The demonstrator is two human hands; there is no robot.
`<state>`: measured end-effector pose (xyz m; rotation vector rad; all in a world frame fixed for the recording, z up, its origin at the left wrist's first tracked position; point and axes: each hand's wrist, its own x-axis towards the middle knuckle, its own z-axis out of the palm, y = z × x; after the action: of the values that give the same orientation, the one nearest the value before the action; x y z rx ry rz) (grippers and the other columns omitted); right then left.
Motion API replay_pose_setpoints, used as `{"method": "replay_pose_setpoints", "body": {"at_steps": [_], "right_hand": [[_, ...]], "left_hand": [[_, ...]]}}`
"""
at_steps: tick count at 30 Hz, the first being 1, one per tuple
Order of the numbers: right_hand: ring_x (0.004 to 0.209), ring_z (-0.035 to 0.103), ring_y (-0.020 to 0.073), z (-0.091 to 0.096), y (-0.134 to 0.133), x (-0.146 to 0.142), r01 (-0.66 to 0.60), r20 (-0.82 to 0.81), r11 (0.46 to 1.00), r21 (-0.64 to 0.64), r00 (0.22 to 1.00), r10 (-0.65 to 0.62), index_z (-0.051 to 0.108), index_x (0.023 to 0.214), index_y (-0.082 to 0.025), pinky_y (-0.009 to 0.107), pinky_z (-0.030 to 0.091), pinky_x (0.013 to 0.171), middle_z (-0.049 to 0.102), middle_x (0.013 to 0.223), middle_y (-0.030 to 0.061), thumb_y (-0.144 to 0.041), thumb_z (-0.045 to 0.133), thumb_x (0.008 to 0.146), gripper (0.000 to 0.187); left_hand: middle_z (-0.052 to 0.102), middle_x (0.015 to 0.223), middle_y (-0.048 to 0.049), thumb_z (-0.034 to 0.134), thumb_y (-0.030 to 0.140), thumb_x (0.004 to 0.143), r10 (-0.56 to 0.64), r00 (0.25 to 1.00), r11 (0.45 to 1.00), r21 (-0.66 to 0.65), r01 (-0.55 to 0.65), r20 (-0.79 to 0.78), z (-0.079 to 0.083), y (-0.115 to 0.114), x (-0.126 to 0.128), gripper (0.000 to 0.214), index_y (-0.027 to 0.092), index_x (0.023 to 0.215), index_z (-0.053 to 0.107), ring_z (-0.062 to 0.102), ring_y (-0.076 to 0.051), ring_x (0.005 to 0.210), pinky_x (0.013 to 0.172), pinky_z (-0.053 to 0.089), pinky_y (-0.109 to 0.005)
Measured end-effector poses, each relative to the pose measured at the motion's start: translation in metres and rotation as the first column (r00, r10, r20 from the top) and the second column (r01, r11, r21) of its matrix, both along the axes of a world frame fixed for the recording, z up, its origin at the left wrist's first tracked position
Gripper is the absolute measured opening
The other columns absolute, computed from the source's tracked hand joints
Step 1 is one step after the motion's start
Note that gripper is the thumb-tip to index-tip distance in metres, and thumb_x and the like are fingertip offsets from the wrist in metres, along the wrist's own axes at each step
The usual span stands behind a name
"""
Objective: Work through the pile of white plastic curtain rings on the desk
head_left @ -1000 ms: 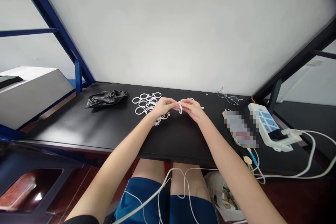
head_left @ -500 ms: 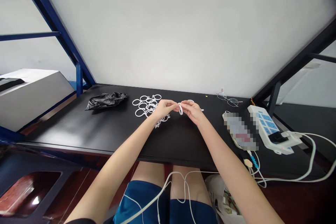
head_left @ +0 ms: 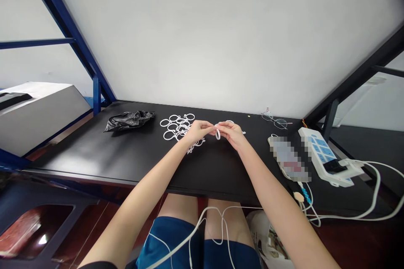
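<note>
While the fingertips of both hands meet over the middle of the black tabletop (head_left: 214, 172), a small white plastic ring (head_left: 218, 134) hangs between them, seen nearly edge-on in the head view. The left hand (head_left: 199, 130) pinches it from one side with thumb and forefinger; the right hand (head_left: 232, 131) does the same from the other, thumb and fingers drawn close together. Both grips are narrow, and the exact contact at the top of the ring is too small and covered to make out.

Just beside the left hand, and partly hidden by it, lies a loose cluster of white rings (head_left: 169, 135), many overlapping, with small tabs on their edges. More white ring pieces (head_left: 230, 121) show behind the right hand, largely covered by its fingers.

Farther left on the tabletop sits a crumpled black plastic bag (head_left: 129, 122). To the right, near the wall (head_left: 202, 42), rests a pair of thin-framed eyeglasses (head_left: 280, 124). In front of them lies a smartphone (head_left: 290, 159), its screen blurred out, and next to it a white power strip (head_left: 323, 155) with blue socket panels and a black plug (head_left: 333, 166). White cables (head_left: 375, 185) loop at the right edge and also hang across the person's blue shorts (head_left: 176, 235).
</note>
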<state>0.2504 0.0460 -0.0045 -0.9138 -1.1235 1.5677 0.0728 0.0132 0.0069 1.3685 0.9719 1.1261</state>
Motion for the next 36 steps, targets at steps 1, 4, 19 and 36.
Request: {"method": "replay_pose_setpoints", "body": {"at_steps": [1, 4, 19, 36], "right_hand": [[0.073, 0.073, 0.0181, -0.0003, 0.0005, 0.0005, 0.003, -0.002, 1.000, 0.002, 1.000, -0.003, 0.071, 0.076, -0.017, 0.027, 0.061, 0.069, 0.076, 0.079, 0.0053, -0.026, 0.090, 0.053, 0.031], [0.074, 0.073, 0.0189, -0.0014, 0.0015, 0.0013, 0.011, -0.014, 1.000, 0.003, 1.000, -0.011, 0.071, 0.074, -0.017, 0.027, 0.062, 0.070, 0.076, 0.078, 0.0054, -0.025, 0.090, 0.052, 0.030], [0.075, 0.073, 0.0189, -0.0026, 0.0012, -0.0005, -0.003, -0.024, 1.000, -0.014, 1.000, 0.002, 0.072, 0.074, -0.018, 0.029, 0.062, 0.074, 0.076, 0.078, 0.0047, -0.025, 0.090, 0.053, 0.029], [0.077, 0.073, 0.0194, -0.0037, 0.0021, -0.0012, -0.016, -0.022, 1.000, -0.021, 1.000, 0.015, 0.073, 0.079, -0.018, 0.028, 0.061, 0.073, 0.076, 0.081, 0.0050, -0.024, 0.088, 0.056, 0.028]], "left_hand": [[0.073, 0.082, -0.0111, 0.073, 0.037, 0.074, -0.005, 1.000, 1.000, -0.003, 0.005, 0.005, 0.0003, -0.0001, -0.0001, 0.031, 0.009, 0.085, 0.071, 0.070, -0.019, 0.080, 0.086, 0.053, -0.036], [0.074, 0.082, -0.0110, 0.074, 0.037, 0.073, -0.019, 1.000, 1.000, -0.010, 0.019, 0.023, 0.0006, 0.0000, -0.0006, 0.031, 0.009, 0.086, 0.071, 0.070, -0.019, 0.081, 0.087, 0.052, -0.036], [0.073, 0.080, -0.0102, 0.075, 0.038, 0.072, -0.022, 0.998, 1.000, 0.001, 0.022, 0.054, -0.0052, 0.0041, -0.0017, 0.032, 0.009, 0.084, 0.071, 0.070, -0.019, 0.078, 0.087, 0.053, -0.037], [0.073, 0.082, -0.0095, 0.074, 0.034, 0.073, 0.038, 0.999, 0.999, -0.021, -0.037, 0.040, -0.0037, 0.0044, -0.0008, 0.027, 0.010, 0.084, 0.069, 0.070, -0.017, 0.076, 0.083, 0.053, -0.034]]}}
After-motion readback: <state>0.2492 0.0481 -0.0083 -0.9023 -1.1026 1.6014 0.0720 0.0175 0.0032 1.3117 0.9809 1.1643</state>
